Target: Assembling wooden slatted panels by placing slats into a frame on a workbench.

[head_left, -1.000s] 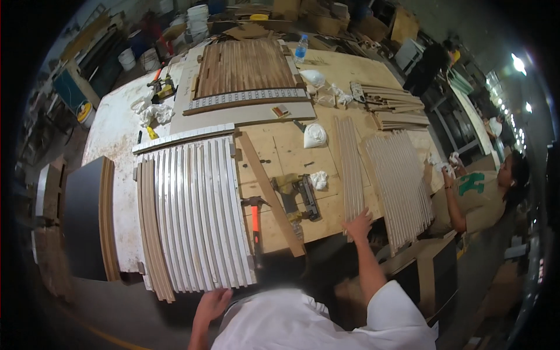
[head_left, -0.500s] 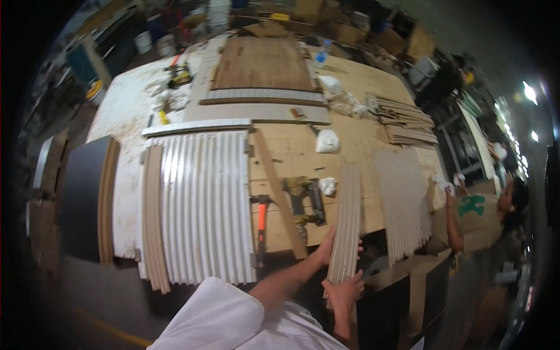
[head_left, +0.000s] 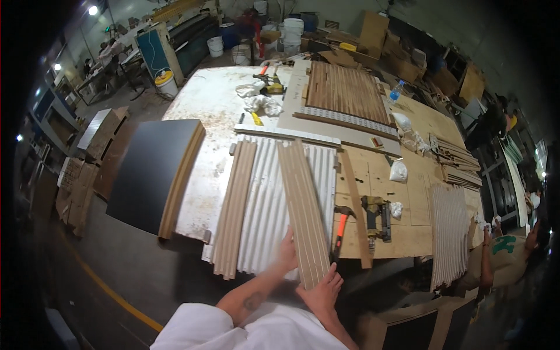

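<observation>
A bundle of long light-brown wood strips [head_left: 307,219] is held at a slant over a white ridged panel [head_left: 262,204]. My left hand [head_left: 286,252], slightly blurred, grips the bundle's left edge. Around its near end my right hand [head_left: 322,291] is closed, thumb on the left and fingers on the right. Similar wood strips [head_left: 235,210] lie along the panel's left side. Right of the panel are a hammer [head_left: 342,230] with an orange handle, a loose flat slat [head_left: 356,210] and a nail gun [head_left: 378,219].
A dark-faced stack of boards [head_left: 153,172] stands left of the table [head_left: 198,111]. At the far side lies a slatted wood panel [head_left: 347,90]. More strips [head_left: 449,233] sit at the right, near a co-worker [head_left: 496,262]. Cartons [head_left: 420,324] stand at the lower right.
My view has swung left. Both hands have carried the bundle of wood strips from the table's right part leftward to above the white ridged panel.
</observation>
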Demonstrator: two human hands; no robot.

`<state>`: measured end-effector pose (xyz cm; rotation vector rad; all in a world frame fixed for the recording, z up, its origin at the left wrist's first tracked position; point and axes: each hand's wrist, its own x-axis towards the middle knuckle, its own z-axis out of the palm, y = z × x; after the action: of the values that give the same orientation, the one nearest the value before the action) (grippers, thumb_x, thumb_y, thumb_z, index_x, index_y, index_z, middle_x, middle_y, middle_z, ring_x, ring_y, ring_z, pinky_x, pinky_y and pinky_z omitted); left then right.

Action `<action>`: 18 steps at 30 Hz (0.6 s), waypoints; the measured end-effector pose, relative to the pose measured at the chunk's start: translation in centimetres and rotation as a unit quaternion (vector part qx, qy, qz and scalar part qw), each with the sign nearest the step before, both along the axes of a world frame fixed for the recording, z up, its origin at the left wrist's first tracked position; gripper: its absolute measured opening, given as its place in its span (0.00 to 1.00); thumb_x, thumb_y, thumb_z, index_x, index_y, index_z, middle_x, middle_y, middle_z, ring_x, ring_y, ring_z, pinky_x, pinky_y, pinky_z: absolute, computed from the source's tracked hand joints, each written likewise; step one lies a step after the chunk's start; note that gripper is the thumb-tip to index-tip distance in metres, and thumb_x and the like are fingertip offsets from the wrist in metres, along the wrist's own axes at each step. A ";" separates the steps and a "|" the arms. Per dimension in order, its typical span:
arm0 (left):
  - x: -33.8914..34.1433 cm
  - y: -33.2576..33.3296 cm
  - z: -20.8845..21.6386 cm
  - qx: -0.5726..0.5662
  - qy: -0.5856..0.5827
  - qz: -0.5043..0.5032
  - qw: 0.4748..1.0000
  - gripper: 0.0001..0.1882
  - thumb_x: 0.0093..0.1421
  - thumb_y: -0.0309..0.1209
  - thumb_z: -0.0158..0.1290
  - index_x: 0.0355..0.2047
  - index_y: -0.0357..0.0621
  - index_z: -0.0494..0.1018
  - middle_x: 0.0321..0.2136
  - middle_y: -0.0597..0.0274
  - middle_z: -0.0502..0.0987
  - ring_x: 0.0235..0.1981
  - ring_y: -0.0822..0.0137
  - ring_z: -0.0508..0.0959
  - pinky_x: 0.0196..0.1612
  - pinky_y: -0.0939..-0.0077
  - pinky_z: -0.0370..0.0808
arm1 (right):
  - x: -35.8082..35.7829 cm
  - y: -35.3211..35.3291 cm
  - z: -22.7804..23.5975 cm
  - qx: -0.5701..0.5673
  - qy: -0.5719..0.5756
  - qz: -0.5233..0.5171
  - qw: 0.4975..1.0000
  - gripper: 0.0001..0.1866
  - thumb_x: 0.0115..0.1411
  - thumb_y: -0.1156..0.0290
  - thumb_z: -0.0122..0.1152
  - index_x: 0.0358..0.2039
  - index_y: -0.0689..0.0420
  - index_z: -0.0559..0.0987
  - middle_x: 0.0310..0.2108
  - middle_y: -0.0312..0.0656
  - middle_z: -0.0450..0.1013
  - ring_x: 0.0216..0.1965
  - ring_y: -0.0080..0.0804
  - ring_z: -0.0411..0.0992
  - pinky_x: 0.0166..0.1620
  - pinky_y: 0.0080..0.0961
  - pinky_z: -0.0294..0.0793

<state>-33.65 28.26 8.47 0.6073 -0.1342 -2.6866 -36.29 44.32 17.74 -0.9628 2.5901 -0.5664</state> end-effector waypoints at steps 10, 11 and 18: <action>8.7 -6.8 0.9 -0.054 -0.186 -0.072 0.978 0.44 0.60 0.66 0.32 0.55 0.34 0.63 0.49 0.46 0.71 0.46 0.53 0.74 0.49 0.56 0.73 | 10.7 -8.2 -5.7 0.066 0.018 -0.047 0.997 0.62 0.37 0.51 0.71 0.61 0.73 0.44 0.49 0.66 0.56 0.50 0.59 0.56 0.53 0.56 0.58; 9.5 -7.1 0.3 -0.056 -0.182 -0.079 0.978 0.44 0.60 0.66 0.32 0.55 0.34 0.63 0.49 0.46 0.71 0.46 0.53 0.74 0.49 0.56 0.73 | 11.4 -8.3 -6.2 0.066 0.021 -0.055 0.996 0.62 0.37 0.51 0.71 0.61 0.73 0.44 0.49 0.66 0.56 0.50 0.59 0.56 0.53 0.56 0.58; 21.0 -3.3 -4.8 -0.508 -0.376 -0.180 0.754 0.23 0.58 0.48 0.50 0.36 0.37 0.76 0.29 0.47 0.77 0.34 0.45 0.76 0.42 0.59 0.72 | 14.3 -7.7 -11.5 0.040 0.053 -0.073 0.995 0.61 0.40 0.48 0.70 0.62 0.71 0.45 0.54 0.63 0.53 0.54 0.59 0.54 0.54 0.53 0.58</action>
<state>-12.67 24.97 3.66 1.2608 -1.9110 -1.9616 -22.00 36.58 6.19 -0.8035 2.7720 -0.4543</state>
